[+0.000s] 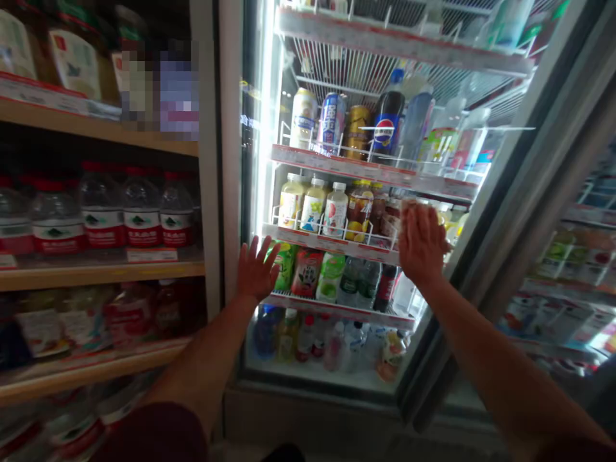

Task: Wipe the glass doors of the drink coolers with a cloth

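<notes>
My left hand [258,269] has its fingers spread at the left edge of the drinks cooler, over the glass door [327,378]. Stretched out and close together are the fingers of my right hand [423,244], which is raised flat at the door's right side. I cannot tell whether either palm touches the glass. Behind the glass, between the hands, stand white-capped juice bottles [314,205] and dark tea bottles [360,208]. A green carton [285,266] and a red carton [307,273] are nearest my left hand. Nothing visible is held in either hand.
Wooden shelves [110,276] on the left carry red-capped water bottles [139,205]. Higher in the cooler are cans [332,122] and a cola bottle [387,122]. A grey door frame [524,212] slants down the right side, with another cooler [568,282] beyond.
</notes>
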Motion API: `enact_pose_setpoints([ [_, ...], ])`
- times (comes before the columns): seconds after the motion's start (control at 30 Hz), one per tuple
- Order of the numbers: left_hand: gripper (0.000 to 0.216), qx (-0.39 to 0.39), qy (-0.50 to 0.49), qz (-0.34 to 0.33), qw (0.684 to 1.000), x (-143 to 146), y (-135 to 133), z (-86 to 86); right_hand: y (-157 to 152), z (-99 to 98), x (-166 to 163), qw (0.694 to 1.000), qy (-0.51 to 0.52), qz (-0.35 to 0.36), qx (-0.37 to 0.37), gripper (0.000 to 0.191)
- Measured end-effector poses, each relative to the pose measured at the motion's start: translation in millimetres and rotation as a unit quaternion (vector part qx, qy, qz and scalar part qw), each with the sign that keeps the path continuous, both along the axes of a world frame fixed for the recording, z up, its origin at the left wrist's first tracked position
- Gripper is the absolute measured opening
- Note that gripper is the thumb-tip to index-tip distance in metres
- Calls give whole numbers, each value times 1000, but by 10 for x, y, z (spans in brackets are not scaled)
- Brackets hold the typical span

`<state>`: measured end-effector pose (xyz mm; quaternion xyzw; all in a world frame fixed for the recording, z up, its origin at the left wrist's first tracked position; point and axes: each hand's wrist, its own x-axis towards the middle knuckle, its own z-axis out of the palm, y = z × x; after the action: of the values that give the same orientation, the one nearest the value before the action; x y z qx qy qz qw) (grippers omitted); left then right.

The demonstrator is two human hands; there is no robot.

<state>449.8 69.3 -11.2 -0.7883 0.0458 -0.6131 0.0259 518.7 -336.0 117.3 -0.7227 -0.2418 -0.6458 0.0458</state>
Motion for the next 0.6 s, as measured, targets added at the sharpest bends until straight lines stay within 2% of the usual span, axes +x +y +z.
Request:
enact_pose_setpoints([
  [0.07, 50, 5, -6, 4, 1000, -2, -5, 3, -145, -444, 2, 997, -4, -26, 71, 68],
  [0.13, 50, 3, -5, 4, 1000, -4, -8, 4, -288, -1023, -27, 994, 0, -35, 106, 71],
  [0.2, 51, -2, 2, -2, 1000, -4, -5, 2, -452, -1485, -47, 997, 23, -22, 73, 75],
  [0.23, 51, -4, 7, -7, 1000, -3, -3, 2, -541, -1599, -42, 998, 28, -18, 49, 75],
  [0.27, 52, -6, 12, -8, 1000, -1, 0, 1, -629, -1616, -25, 998, 41, -26, 40, 74],
  [0.3, 52, -9, 17, -7, 1000, 0, 2, 0, -712, -1542, 6, 997, 44, -33, 45, 73],
  [0.4, 53, -2, 8, 5, 1000, 2, 2, 0, -848, -1018, 142, 991, 34, -41, 121, 69],
  [0.47, 53, 4, 3, 12, 1000, 0, -4, 2, -804, -789, 201, 987, 18, -40, 153, 70],
  [0.5, 53, 6, 2, 13, 1000, -3, -7, 3, -747, -805, 200, 989, 14, -40, 144, 71],
  [0.53, 52, 7, 2, 12, 1000, -5, -9, 3, -678, -919, 175, 992, 18, -39, 116, 73],
  [0.6, 52, 4, 0, 7, 1000, -8, -11, 4, -538, -1386, 65, 999, 51, -15, -6, 77],
])
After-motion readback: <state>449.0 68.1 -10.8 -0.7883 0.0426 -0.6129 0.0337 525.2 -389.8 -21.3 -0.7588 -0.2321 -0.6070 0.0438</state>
